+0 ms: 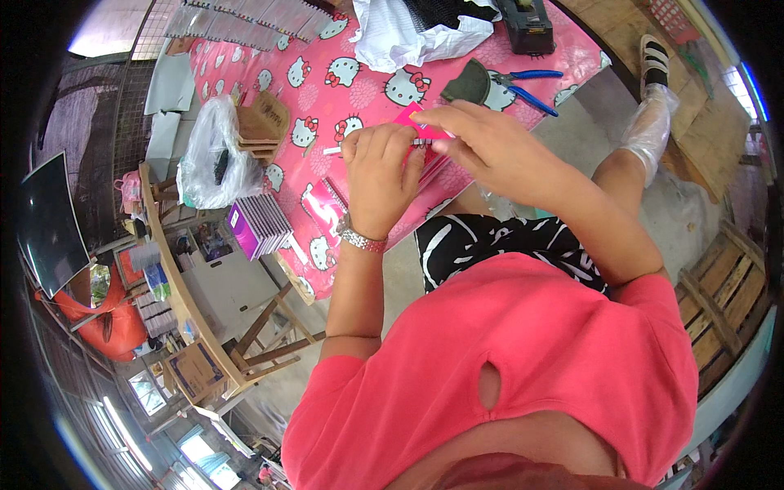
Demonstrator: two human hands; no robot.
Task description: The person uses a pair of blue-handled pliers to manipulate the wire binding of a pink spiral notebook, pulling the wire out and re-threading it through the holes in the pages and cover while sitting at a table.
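Note:
A small pink notebook point(406, 116) is between my hands above the table's near edge, with a dark coil binding point(422, 142) along its lower side. My left hand point(380, 175) is closed on its left part, fingers curled over and thumb pointing down. My right hand point(490, 151) reaches over its right part; the index finger and thumb are apart, close to the cover and coil. The hands hide much of the notebook. Under them lie more pink pieces point(433, 175) with coil edges, partly covered. A clear strip with a coil point(331, 200) lies beside my left wrist.
Blue-handled pliers point(531, 88) and a dark green pouch point(468, 83) lie beyond my right hand on the pink patterned tablecloth point(310, 77). Purple coil-bound notebooks point(260, 224) stand at the left edge, near a plastic bag point(211, 159) and brown boards point(263, 122). White packaging point(400, 41) lies at the back.

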